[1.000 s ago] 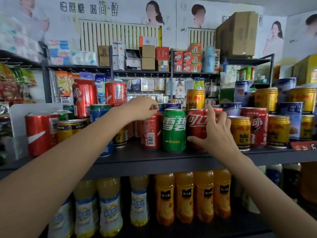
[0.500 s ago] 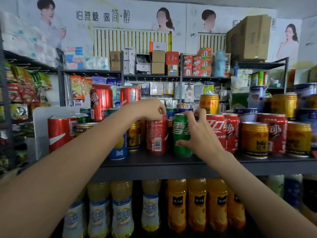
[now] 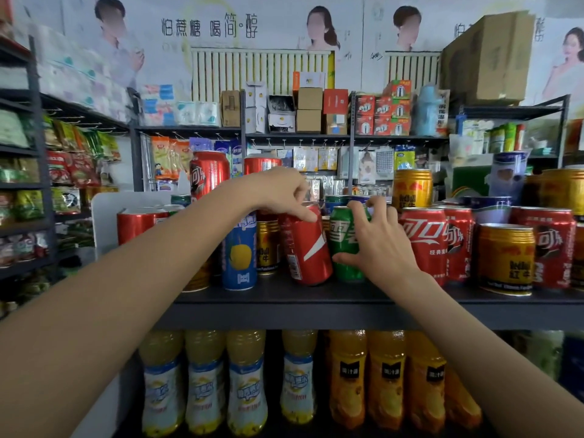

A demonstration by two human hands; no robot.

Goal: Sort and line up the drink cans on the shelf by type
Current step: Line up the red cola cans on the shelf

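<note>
While the dark metal shelf (image 3: pixel 316 298) carries mixed drinks, sorting is mid-way. At far left a red cola can lying on its side (image 3: pixel 139 224) sits by a white divider panel (image 3: pixel 104 222). Rightward stand a tall blue can with a yellow fruit picture (image 3: pixel 239 254) and a gold energy-drink can (image 3: pixel 268 248) behind it. The left hand (image 3: pixel 281 192) pinches the top rim of a tilted red aluminium cola can (image 3: pixel 308 248), which leans left and touches the green soda can (image 3: pixel 346 245) grasped by the right hand (image 3: pixel 376 245). The tilted can could slip from that shallow fingertip pinch and knock its close neighbours. Further right, upright red cola cans (image 3: pixel 425 245) and a gold can (image 3: pixel 505 259) crowd the front, leaving little room to slide anything.
</note>
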